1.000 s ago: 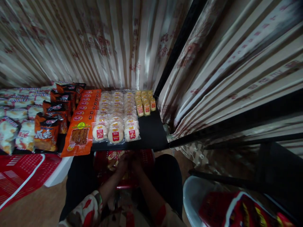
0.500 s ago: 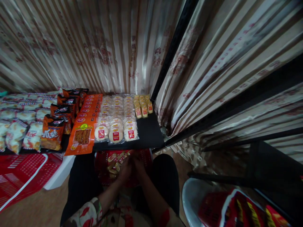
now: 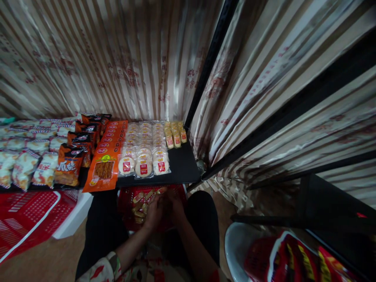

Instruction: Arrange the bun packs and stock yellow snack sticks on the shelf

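Observation:
Both my hands are down inside a red plastic basket (image 3: 127,196) on my lap, among small gold-wrapped snack packs (image 3: 140,204). My left hand (image 3: 153,213) and my right hand (image 3: 175,207) are pressed close together over the packs. It is too dark to tell what the fingers grip. Just above the basket is a black shelf (image 3: 183,168) with rows of round rice crackers (image 3: 143,166), orange snack packets (image 3: 102,168) and a small row of yellow packs (image 3: 175,135) at the back right.
Dark chip bags (image 3: 69,166) and pale snack bags (image 3: 23,168) fill the shelf's left. A red basket (image 3: 26,213) lies at lower left. A white stool (image 3: 239,246) with red packaging (image 3: 288,260) stands at lower right. Striped curtains hang behind; black shelf posts (image 3: 205,66) rise at the right.
The view has tilted slightly, so the shelf sits lower in the picture. My hands have stayed together in the lap basket, shifting a little among the gold packs.

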`<state>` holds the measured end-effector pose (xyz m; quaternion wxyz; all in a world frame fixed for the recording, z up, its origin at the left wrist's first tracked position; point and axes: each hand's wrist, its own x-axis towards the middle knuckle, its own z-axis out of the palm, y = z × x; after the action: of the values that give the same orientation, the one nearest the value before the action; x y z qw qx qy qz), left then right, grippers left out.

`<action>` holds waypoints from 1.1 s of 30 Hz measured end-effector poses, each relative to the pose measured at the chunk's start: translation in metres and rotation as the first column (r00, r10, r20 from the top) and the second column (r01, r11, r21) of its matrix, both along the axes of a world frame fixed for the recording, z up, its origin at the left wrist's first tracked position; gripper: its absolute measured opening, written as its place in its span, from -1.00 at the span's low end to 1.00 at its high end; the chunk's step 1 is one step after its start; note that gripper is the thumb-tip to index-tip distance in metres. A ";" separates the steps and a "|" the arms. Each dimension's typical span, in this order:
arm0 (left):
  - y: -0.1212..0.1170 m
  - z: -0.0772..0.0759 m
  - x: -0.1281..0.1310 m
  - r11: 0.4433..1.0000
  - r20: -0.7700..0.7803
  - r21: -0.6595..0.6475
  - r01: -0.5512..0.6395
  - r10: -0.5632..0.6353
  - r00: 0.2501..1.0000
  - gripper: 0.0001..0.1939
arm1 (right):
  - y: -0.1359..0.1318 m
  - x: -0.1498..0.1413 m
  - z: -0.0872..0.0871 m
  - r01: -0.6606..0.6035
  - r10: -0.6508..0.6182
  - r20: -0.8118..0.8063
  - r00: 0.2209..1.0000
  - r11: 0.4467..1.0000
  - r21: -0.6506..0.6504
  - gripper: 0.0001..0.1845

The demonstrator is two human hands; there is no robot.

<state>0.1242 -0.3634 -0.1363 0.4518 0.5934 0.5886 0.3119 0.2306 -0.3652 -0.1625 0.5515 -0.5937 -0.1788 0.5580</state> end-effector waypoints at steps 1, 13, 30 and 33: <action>0.000 0.001 0.000 1.000 -0.019 0.024 -0.001 0.002 1.000 -0.64 | -0.001 0.001 0.003 0.016 -0.017 -0.063 0.998 1.000 -0.016 -0.66; -0.004 0.005 0.000 0.999 0.002 -0.037 -0.021 0.021 1.000 -0.71 | -0.013 0.004 0.032 0.065 -0.049 -0.314 0.948 0.997 0.041 -0.64; -0.006 0.050 0.018 1.000 0.191 -0.025 0.002 0.003 0.981 -0.73 | -0.019 0.015 0.059 0.012 -0.043 0.195 0.980 0.988 0.157 -0.55; -0.003 0.062 0.023 0.999 0.178 -0.004 -0.036 0.036 0.983 -0.81 | -0.017 0.017 0.062 0.025 -0.082 0.356 0.931 0.987 0.161 -0.56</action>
<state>0.1474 -0.3667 -0.0745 0.4970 0.5525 0.5566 0.3714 0.2472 -0.3822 -0.1005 0.5685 -0.6464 -0.3033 0.4086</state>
